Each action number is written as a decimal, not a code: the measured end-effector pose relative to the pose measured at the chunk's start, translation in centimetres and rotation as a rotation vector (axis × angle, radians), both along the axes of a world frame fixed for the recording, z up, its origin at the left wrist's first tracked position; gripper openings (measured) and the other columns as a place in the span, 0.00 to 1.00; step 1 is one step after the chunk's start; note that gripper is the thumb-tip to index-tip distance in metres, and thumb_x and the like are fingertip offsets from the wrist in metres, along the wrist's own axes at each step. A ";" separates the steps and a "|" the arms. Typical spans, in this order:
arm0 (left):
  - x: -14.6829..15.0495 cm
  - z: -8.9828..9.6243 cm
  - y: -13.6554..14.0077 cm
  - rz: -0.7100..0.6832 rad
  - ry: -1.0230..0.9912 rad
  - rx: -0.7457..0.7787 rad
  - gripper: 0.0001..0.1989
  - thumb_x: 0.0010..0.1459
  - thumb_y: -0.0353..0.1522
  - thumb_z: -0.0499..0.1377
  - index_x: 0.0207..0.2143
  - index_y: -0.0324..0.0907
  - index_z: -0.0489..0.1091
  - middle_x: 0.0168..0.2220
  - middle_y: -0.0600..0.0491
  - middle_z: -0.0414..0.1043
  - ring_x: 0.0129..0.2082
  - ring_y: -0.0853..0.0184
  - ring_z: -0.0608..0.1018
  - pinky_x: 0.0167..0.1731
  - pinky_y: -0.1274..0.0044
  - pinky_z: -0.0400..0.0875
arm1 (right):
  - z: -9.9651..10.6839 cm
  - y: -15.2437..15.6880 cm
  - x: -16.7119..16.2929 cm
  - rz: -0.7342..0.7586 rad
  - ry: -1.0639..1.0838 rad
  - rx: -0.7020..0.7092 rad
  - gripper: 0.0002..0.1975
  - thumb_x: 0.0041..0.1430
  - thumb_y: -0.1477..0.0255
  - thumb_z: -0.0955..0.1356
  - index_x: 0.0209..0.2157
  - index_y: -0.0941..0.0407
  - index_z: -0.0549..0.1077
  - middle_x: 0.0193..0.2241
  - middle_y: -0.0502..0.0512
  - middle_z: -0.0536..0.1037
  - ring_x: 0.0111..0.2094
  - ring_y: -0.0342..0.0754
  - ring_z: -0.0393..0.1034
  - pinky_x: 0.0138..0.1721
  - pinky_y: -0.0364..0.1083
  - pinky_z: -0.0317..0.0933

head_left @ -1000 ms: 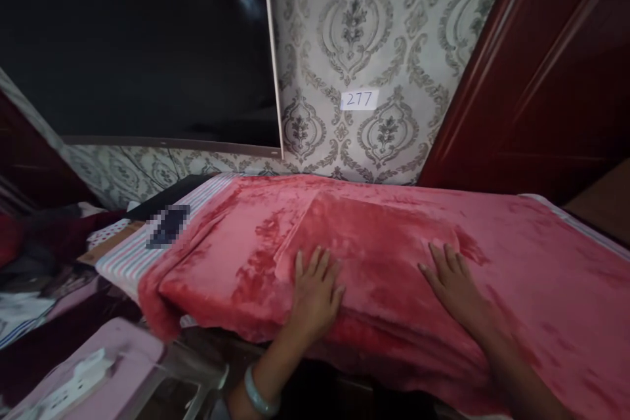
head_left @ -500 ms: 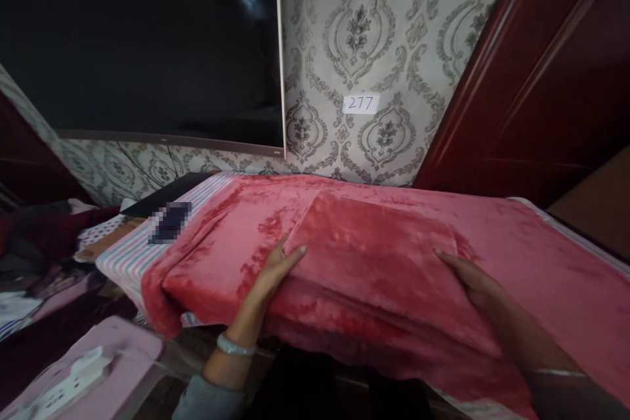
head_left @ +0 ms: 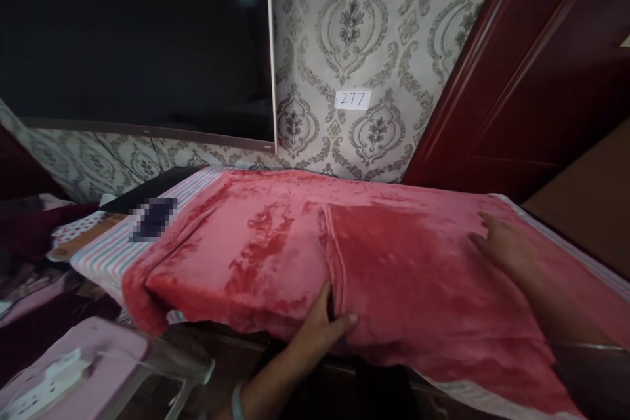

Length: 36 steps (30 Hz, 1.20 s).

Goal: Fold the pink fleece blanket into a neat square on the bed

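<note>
A plush red blanket [head_left: 280,230] lies spread over a striped cloth [head_left: 105,259], with a darker folded section [head_left: 394,256] on its right half. My left hand [head_left: 322,328] grips the near left edge of that fold, thumb on top and the other fingers at its side, partly hidden. Over the right part of the blanket, my right hand [head_left: 506,246] reaches away from me with its fingers stretched out and slightly blurred. The layered left edge of the fold runs almost straight back toward the wall.
A dark pixelated item [head_left: 153,218] rests on the striped cloth. At lower left, a pink stool [head_left: 115,344] bears a white power strip [head_left: 46,384]. Behind are a large television [head_left: 138,39], a wall label [head_left: 353,99] reading 277, and a dark red wooden panel [head_left: 492,98].
The folded section has shifted right and its left edge has straightened. My left hand moved right and nearer to me along that edge; my right hand moved farther back and right.
</note>
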State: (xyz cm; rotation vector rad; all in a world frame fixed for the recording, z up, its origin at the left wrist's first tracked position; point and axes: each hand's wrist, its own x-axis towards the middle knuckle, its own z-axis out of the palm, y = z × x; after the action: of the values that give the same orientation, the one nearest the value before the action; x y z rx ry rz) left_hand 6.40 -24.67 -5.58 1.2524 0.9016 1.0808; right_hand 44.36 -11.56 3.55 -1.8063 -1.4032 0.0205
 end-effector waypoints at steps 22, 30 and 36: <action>-2.4 -0.1 4.4 0.050 -0.171 -0.125 0.20 0.51 0.38 0.64 0.46 0.40 0.71 0.38 0.49 0.75 0.32 0.66 0.78 0.31 0.76 0.73 | 1.5 -4.3 -27.0 0.619 -0.759 -0.592 0.22 0.62 0.72 0.66 0.58 0.55 0.73 0.47 0.68 0.79 0.49 0.62 0.74 0.45 0.53 0.63; -2.7 -0.1 4.5 0.083 -0.204 -0.162 0.22 0.51 0.39 0.66 0.46 0.38 0.72 0.35 0.50 0.74 0.30 0.67 0.77 0.29 0.75 0.74 | -3.1 -2.5 -20.9 0.679 -0.084 -0.258 0.06 0.54 0.69 0.65 0.31 0.54 0.74 0.28 0.52 0.77 0.30 0.50 0.69 0.33 0.46 0.58; -1.7 0.6 5.6 0.174 -0.180 -0.083 0.24 0.52 0.39 0.66 0.50 0.41 0.70 0.39 0.51 0.75 0.28 0.70 0.76 0.26 0.78 0.71 | -4.5 -2.5 -19.4 0.727 0.602 -0.051 0.13 0.49 0.58 0.71 0.26 0.53 0.70 0.26 0.48 0.71 0.31 0.48 0.64 0.36 0.45 0.59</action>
State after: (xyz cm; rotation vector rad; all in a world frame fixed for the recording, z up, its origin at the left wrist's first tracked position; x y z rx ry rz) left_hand 4.70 -19.08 -4.95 1.0052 0.9201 1.2589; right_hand 24.98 -14.10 -0.99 -1.0886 -1.5132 0.9021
